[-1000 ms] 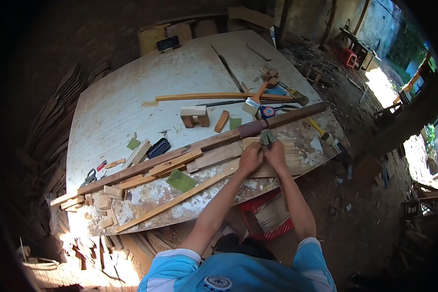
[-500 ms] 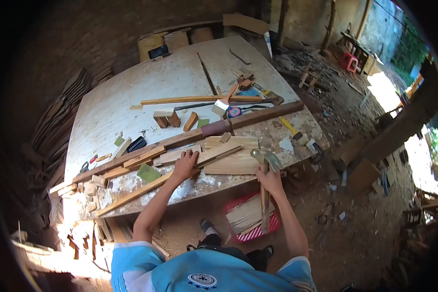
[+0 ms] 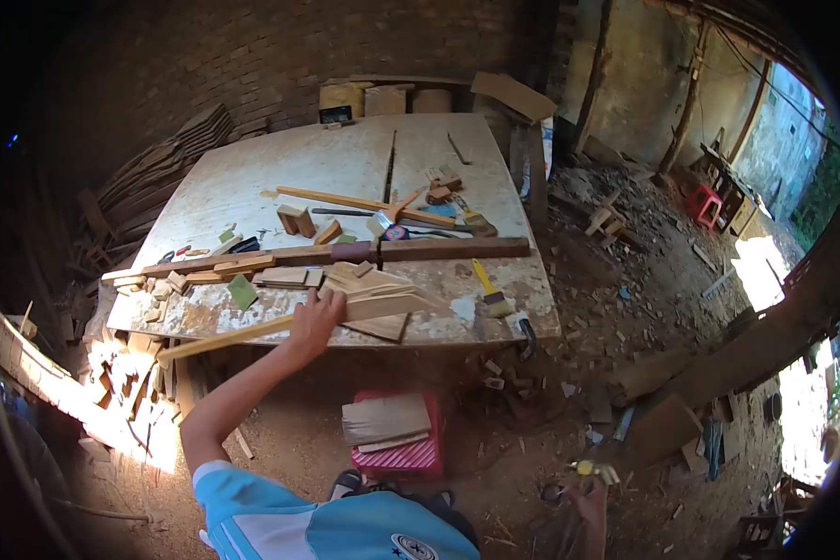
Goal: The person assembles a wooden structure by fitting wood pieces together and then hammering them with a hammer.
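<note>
My left hand (image 3: 316, 315) is closed around a long thin wooden strip (image 3: 224, 338) near the front edge of the workbench (image 3: 224, 196). Under and beside the strip are flat pale boards (image 3: 383, 327) and short wood pieces (image 3: 285, 277). A green square of sandpaper (image 3: 242, 292) rests left of that hand. Low on the right, away from the bench, my right hand (image 3: 588, 504) grips a hammer (image 3: 594, 469), its metal head showing above the fist. The hammer's handle is mostly hidden or blurred.
A dark wooden beam (image 3: 453, 248) crosses the bench. Around it are a yellow-handled paintbrush (image 3: 488, 287), a tape measure (image 3: 397, 234) and wood blocks (image 3: 296, 220). Below the bench, a red plastic stool (image 3: 397, 459) bears boards. Wood scraps cover the ground at right.
My right hand has carried the hammer from the bench's front edge down and out to the right. The left hand stays on the strip. The camera view has turned.
</note>
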{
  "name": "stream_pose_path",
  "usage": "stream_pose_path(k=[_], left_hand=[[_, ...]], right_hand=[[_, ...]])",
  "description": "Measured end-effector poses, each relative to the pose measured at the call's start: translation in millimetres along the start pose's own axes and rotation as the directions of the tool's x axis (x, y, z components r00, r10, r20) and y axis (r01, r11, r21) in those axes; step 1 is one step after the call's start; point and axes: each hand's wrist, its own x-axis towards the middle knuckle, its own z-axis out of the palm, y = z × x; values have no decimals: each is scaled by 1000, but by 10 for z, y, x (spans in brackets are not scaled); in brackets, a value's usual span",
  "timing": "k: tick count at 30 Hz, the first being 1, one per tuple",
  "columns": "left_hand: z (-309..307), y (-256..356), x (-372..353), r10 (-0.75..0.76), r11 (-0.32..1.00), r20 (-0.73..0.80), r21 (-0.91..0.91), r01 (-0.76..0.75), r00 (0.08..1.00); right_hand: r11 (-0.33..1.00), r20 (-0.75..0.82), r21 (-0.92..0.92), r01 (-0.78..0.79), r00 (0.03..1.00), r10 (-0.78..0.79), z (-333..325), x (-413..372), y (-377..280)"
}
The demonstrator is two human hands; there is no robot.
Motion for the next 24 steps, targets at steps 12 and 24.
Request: stream_pose_path(k=[12,24], left_hand=[[-823,2595,986,561,531,327,-847,-27,760],[-637,4194,2857,441,70,169,-986,154,882]], right_hand=[[957,-29,290,-17,999,26,-856,1118,-469],[992,37,122,28,999,-32,-2434,2932,-376]])
